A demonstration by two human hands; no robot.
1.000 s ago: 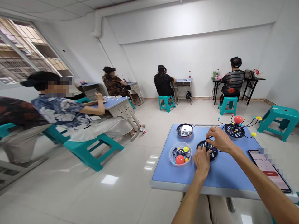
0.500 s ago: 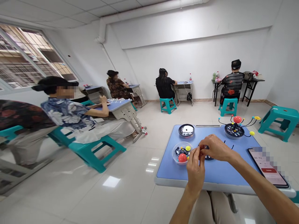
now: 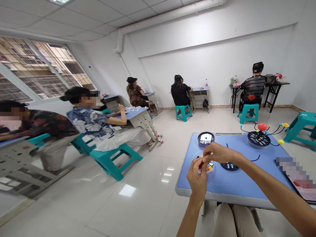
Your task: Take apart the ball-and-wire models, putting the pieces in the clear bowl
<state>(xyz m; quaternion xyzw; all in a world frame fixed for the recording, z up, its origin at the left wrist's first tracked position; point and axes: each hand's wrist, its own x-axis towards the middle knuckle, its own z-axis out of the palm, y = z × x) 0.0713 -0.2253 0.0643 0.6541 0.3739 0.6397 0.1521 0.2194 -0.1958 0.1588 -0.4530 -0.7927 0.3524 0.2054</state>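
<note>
Pinching above parts bowl (image 3: 206,172) | left hand (image 3: 197,177), right hand (image 3: 219,152) — fingertips together | gripped item: cannot tell

Black disc (image 3: 230,166) flat on desk (image 3: 222,186)

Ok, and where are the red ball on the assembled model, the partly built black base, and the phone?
red ball (image 3: 262,126): head view, middle of its rounded front
black base (image 3: 229,166): head view, exposed part of its printed top
phone (image 3: 306,192): head view, lower part of its screen
</note>
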